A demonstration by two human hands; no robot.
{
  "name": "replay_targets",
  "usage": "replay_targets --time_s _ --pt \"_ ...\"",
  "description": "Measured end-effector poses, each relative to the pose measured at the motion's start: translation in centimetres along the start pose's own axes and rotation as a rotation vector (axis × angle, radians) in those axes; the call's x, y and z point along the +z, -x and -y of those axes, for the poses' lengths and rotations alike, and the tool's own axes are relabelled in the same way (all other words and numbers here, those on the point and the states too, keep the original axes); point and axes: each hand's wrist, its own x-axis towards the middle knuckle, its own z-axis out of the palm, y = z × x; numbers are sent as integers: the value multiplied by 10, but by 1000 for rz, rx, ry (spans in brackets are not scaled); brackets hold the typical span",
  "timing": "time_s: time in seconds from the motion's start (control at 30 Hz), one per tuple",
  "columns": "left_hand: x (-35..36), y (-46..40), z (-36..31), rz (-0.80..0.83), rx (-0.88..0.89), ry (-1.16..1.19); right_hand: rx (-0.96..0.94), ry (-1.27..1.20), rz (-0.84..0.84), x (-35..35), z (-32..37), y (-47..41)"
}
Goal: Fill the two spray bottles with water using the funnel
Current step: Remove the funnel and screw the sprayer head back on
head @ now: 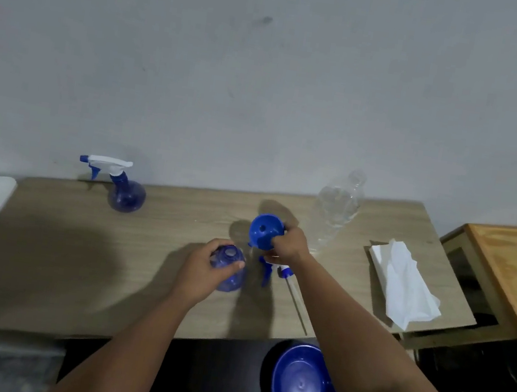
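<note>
On the worktop (76, 253), the left hand (199, 265) is wrapped around the shoulder of the uncapped spray bottle (228, 273), whose open neck faces up; the bottle stands near the front centre. The right hand (290, 245) has its grip closed on the blue funnel (263, 231), held just beside and above that bottle, bowl tilted toward the camera. The removed trigger head (273, 269) with its dip tube lies on the worktop under the right hand. The second spray bottle (126, 195), cap on, stands well apart at the back left. A clear plastic bottle (337, 207) stands at the back right; its water level cannot be told. Judgement: the uncapped bottle appears thin-walled, light and easily tipped, so bracing low on its round body is sound; squeezing would deform it. The funnel looks rigid and light, best held at the rim, spout kept free for seating in the neck.
</note>
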Motion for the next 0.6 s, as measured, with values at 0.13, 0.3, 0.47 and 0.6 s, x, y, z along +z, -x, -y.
replay_targets --time_s 0.13,0.3,0.47,0.6 --pt "1 -2 3 4 -2 25 41 90 -16 9 -6 -23" --pt "0 -5 7 30 -14 40 -19 291 -96 11 -3 -31" --pt "-3 -6 8 41 -20 7 -48 359 -176 14 -17 -16" --pt "-3 -2 0 40 -19 -14 -71 604 -211 3 -27 12"
